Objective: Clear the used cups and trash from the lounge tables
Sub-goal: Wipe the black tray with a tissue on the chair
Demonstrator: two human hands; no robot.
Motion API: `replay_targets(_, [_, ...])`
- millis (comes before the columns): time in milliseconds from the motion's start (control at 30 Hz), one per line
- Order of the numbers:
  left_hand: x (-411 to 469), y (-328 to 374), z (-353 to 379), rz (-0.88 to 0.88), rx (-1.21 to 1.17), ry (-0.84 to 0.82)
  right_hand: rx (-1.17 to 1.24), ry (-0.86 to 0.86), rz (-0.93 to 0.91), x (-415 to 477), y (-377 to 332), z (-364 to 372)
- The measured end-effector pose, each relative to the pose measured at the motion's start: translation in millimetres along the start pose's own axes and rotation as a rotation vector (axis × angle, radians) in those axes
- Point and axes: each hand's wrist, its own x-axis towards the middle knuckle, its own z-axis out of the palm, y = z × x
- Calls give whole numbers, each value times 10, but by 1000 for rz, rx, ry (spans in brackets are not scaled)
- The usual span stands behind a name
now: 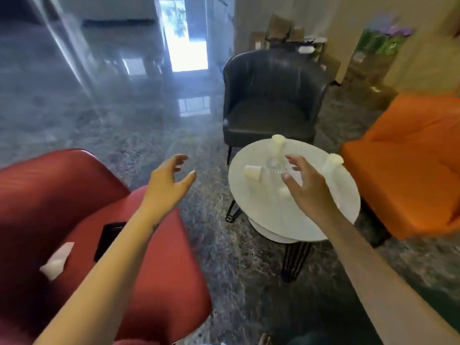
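Note:
A round white table (263, 215) stands right of centre. On it are white paper cups: one upright at the far edge (278, 145), one upright at the right (331, 164), one lying on its side at the left (252, 172), and one partly hidden behind my right hand (284, 193). A clear glass piece (273, 165) stands in the middle. My right hand (307, 186) hovers over the table with fingers spread, holding nothing. My left hand (168, 184) is out over the floor left of the table, fingers loosely spread and empty.
A red armchair (159, 270) at the lower left holds a black phone (108, 239) and a crumpled white tissue (57, 260). A dark grey armchair (270, 100) stands behind the table, an orange chair (410, 170) to its right. The floor is glossy stone.

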Motion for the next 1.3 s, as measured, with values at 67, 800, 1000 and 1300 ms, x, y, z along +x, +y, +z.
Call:
replay_targets(67, [20,-81,-58,-75,47,77,15,-112,-58,325,16,218])
replay_targets(800, [-216,-1397,-1759,-575,247,626,258,-700,-573,1444,-1866,2638])
replay_targets(1000, [-129,-2049,-1959,-694,250,686,277,-875,-598,1464,-2191,3548])
replay_targets(1300, [175,-3528,-1888,-937,212,770,120,-1158,-745,1515,-2402,5563])
